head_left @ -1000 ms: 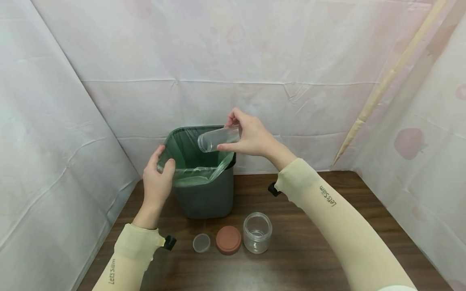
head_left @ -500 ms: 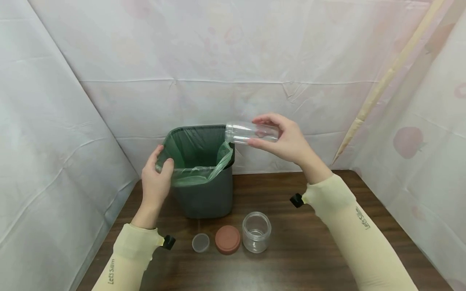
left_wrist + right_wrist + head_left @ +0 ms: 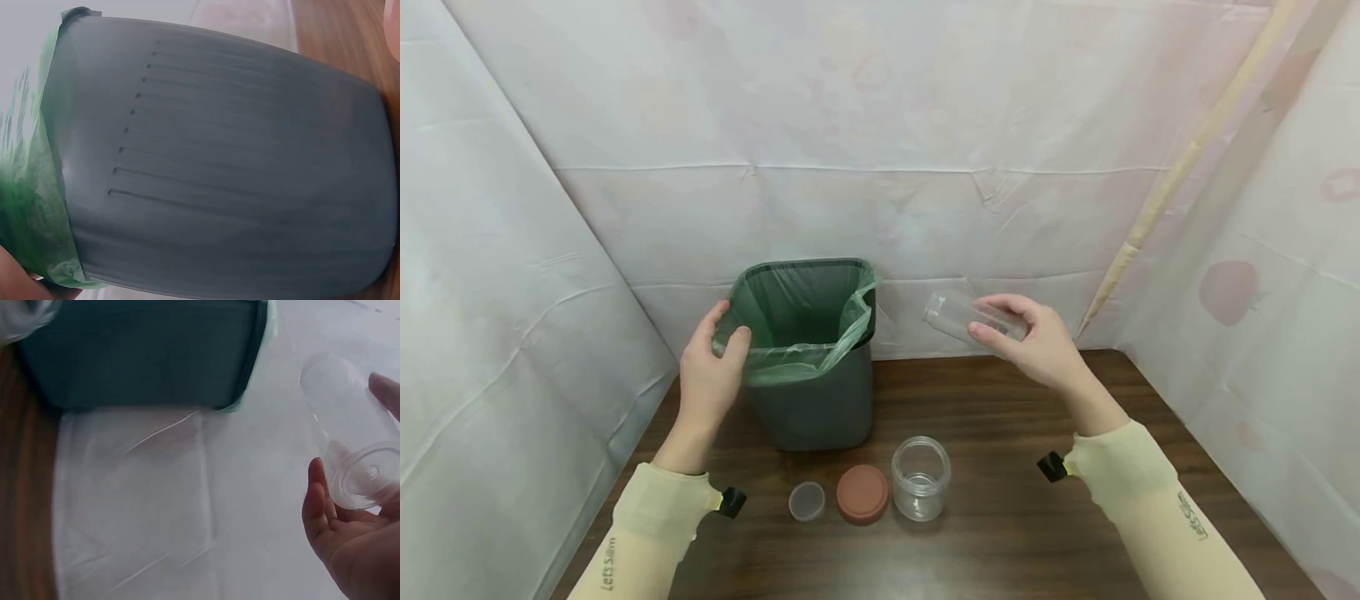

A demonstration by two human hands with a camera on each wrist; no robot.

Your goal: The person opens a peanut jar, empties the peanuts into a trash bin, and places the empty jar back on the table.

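Note:
My left hand point(image 3: 709, 379) grips the near left rim of a dark grey trash bin point(image 3: 812, 408), thumb on one side and fingers on the other. A green plastic liner point(image 3: 790, 367) is folded over that rim. In the left wrist view the ribbed wall of the bin point(image 3: 237, 144) fills most of the picture. Right of the bin, my right hand point(image 3: 1041, 346) holds a clear, lidless bottle point(image 3: 951, 315) in the air, thumb against fingers. Its mouth end points left and slightly up. The right wrist view shows the clear bottle point(image 3: 344, 412) with its round base towards the camera.
In front of the bin a small translucent lid point(image 3: 807, 502), a reddish-brown lid point(image 3: 862, 495) and a wide clear jar point(image 3: 921, 479) stand in a row on the dark wood table point(image 3: 1000, 517). Pale printed curtains point(image 3: 760, 217) enclose the table at back and sides.
My right hand has carried the bottle from over the bin's opening out to the right, then lower. My left hand keeps its grip on the bin's rim.

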